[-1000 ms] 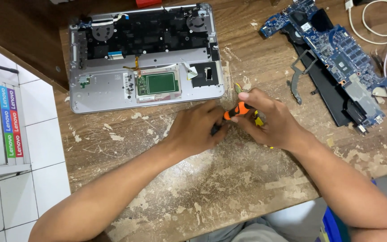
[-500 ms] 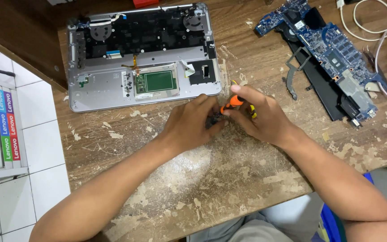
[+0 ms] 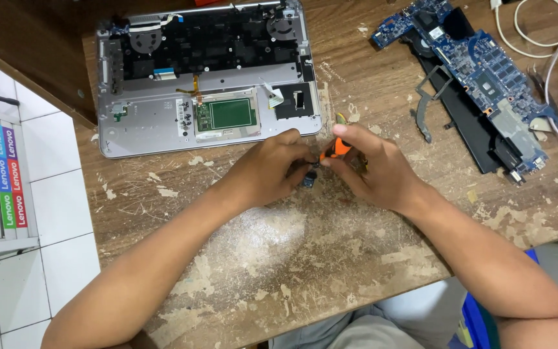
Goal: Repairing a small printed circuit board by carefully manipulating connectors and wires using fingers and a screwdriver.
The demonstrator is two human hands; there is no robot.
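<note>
Gripping one orange-handled tool (image 3: 338,148), right hand (image 3: 376,169) meets left hand (image 3: 272,171), fingers pinching one small part (image 3: 309,181).

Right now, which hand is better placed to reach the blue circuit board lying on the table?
Right: the right hand, holding an orange-handled tool, lies nearer the blue circuit board; the left hand is farther.

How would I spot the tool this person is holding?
Start at the opened silver laptop base on the worn wooden table. Just below its right corner, two hands meet; the right hand grips a small orange-handled tool, the only orange item there.
</note>
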